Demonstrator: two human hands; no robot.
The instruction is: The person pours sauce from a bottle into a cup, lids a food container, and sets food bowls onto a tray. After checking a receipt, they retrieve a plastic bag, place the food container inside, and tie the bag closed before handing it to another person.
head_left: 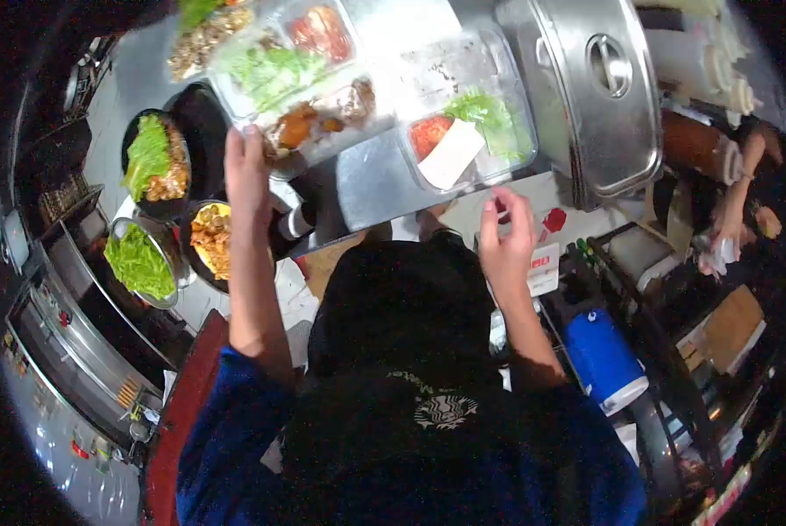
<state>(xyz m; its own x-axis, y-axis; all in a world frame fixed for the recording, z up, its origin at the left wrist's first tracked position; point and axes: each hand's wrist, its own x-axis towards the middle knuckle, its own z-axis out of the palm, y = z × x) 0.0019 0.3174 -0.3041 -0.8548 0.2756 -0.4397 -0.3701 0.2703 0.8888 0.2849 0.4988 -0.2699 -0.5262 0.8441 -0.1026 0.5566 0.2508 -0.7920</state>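
Observation:
My left hand (247,180) is at the near left corner of a clear plastic food container (340,151), its fingers closed on the rim. Shredded lettuce (275,77), a reddish food (319,33) and browned pieces (297,128) lie in that container, which is partly blurred. My right hand (509,232) holds nothing, with thumb and bent fingers apart. It is just below the near edge of a second clear container (529,131). Inside this one are lettuce (489,118), red chopped food (428,133) and a white rectangular piece (452,154).
A lidded steel pan (605,131) stands at the right of the steel counter (367,188). Bowls with lettuce (141,263) and topped food (211,245) are on the left, near a dark dish (152,167). Another person's hand (728,230) is far right, beyond a blue jug (601,355).

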